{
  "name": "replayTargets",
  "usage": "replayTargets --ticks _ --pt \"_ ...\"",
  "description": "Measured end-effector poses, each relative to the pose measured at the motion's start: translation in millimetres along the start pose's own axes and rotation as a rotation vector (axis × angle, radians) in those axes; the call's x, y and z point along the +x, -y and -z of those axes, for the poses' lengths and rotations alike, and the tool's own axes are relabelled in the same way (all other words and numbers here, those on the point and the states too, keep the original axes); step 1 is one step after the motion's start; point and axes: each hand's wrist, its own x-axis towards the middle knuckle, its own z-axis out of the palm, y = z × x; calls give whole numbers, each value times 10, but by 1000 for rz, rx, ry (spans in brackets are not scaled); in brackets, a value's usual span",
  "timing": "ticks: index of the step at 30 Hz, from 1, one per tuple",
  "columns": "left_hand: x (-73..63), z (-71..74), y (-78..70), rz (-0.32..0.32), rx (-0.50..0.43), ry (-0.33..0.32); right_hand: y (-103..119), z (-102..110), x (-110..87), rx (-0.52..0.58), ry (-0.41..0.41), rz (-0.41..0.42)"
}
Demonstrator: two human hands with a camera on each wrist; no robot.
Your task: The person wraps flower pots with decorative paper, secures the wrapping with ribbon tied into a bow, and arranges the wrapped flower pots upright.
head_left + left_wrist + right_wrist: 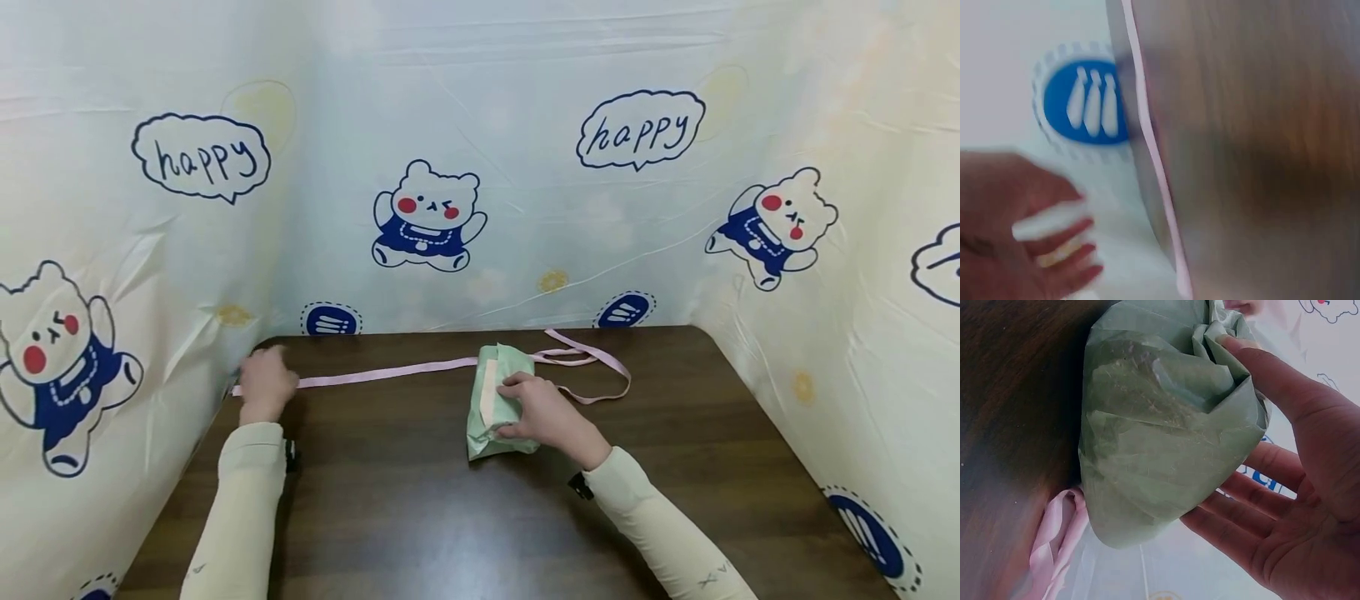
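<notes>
A green paper-wrapped package with a pale strip along its top sits near the back middle of the table. My right hand grips it from the right; in the right wrist view, the thumb presses the folded paper end while the fingers lie along another side. A pink ribbon stretches from the package to the table's left edge. At that left end is my left hand. The left wrist view shows this hand, blurred, with fingers loosely bent and nothing between them, apart from the ribbon.
To the package's right, the other length of ribbon lies in loose loops near the back edge. The brown wooden table is bordered at the back and sides by a printed curtain.
</notes>
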Motion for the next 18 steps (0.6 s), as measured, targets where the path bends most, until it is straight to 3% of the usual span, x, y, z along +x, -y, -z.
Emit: replayTargets --ticks 1,3,6,9,12,15,18 --pt "20 -61 -96 -85 -17 20 -2 -4 -2 -3 0 2" --pt "56 -192 -302 -211 -88 130 -4 -18 -4 -9 0 7" --pt "79 -394 -562 -285 -160 301 -1 -43 4 -18 -1 22" --pt "75 -552 -713 -260 -140 374 9 -71 16 -30 -3 36" --pt "69 -638 -748 -189 -98 407 21 -96 25 -43 -11 45" --pt "38 -599 -715 -114 -69 451 35 -98 27 -46 -14 48" --pt "9 -476 -638 -80 -22 480 43 -78 17 -44 -13 43"
